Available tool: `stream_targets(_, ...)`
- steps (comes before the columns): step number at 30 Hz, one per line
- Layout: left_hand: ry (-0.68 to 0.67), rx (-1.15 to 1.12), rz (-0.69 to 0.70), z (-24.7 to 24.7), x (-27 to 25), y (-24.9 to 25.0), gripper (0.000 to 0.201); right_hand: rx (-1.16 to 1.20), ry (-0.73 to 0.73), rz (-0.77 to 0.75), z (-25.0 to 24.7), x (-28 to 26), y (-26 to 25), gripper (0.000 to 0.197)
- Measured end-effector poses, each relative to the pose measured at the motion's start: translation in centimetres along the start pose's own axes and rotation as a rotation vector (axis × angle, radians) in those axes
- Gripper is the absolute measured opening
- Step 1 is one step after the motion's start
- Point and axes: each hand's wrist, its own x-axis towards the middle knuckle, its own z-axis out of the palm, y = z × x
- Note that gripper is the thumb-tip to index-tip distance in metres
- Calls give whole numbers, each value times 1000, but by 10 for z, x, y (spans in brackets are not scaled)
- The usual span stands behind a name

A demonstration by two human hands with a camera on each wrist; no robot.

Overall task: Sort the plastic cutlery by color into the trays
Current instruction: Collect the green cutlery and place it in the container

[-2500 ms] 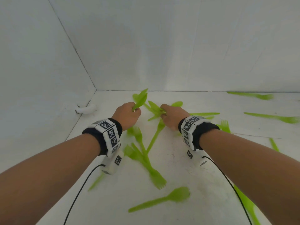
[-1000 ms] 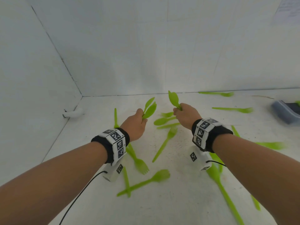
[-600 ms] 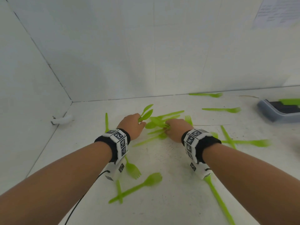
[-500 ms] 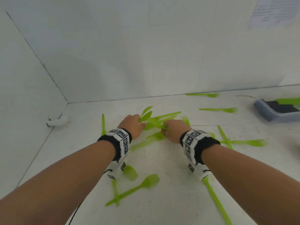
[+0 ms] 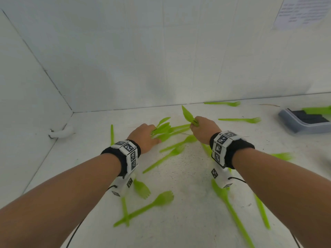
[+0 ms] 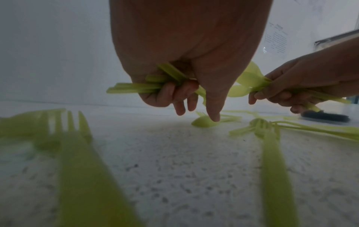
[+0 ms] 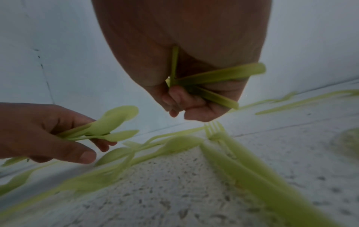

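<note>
From the head view, the left hand [image 5: 145, 136] grips a bunch of green spoons [image 5: 162, 127] low over the white worktop [image 5: 188, 221], bowls fanning away from the person. The right hand [image 5: 204, 129] is raised a little and is closed round its own green bunch [image 5: 188, 116], tips pointing up and left. Loose green forks [image 5: 161, 200] and spoons lie scattered across the worktop between and around both arms. A grey tray [image 5: 293, 124] sits at the far right with green cutlery in it. A paper sheet [image 5: 302, 11] hangs on the wall above.

In the left wrist view, the left hand's fingers [image 6: 170, 92] curl round several green handles [image 6: 134, 88], while its thumb [image 6: 212, 107] points down and touches a spoon [image 6: 202, 122] lying on the worktop.

In the right wrist view, the right hand's fingers [image 7: 184, 99] are clenched on crossed green handles [image 7: 219, 73] above a fork [image 7: 214, 129] on the worktop.
</note>
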Motion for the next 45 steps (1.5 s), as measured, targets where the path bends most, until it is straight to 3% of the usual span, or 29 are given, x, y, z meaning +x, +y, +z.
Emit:
stream_targets(3, -36, 90, 46, -1, -2, 8, 48, 12, 42, 1, 2, -2, 3, 18)
stream_targets(6, -12, 99, 85, 1, -2, 11, 25, -36, -12, -16, 4, -5, 9, 15)
stream_targets(12, 80, 57, 94, -6, -15, 8, 24, -289, -213, -71, 10, -10, 7, 55)
stream_targets(17, 241, -56, -10, -19, -29, -6, 21, -345, -173, -77, 11, -8, 4, 20)
stream_targets(22, 390, -369, -81, -28, -38, -5, 22, -341, 2, -117, 4, -22, 0, 31)
stream_targets(25, 472, -535, -96, -36, -41, 4, 17, -286, 76, -120, -12, -28, 3, 26)
stream_targets(31, 582, -726, -26, -49, -35, 35, 17, 96, 303, 20, -42, -50, 17, 16)
stream_targets(35, 589, -813, 44, -50, -37, 66, 23, 254, 433, 113, -61, -74, 31, 21)
stream_targets(40, 506, -946, 105, -39, -44, 100, 6, 372, 552, 190, -74, -109, 56, 20)
stream_targets(45, 444, -973, 128, -24, -56, 122, 12, 499, 626, 170, -78, -132, 78, 18)
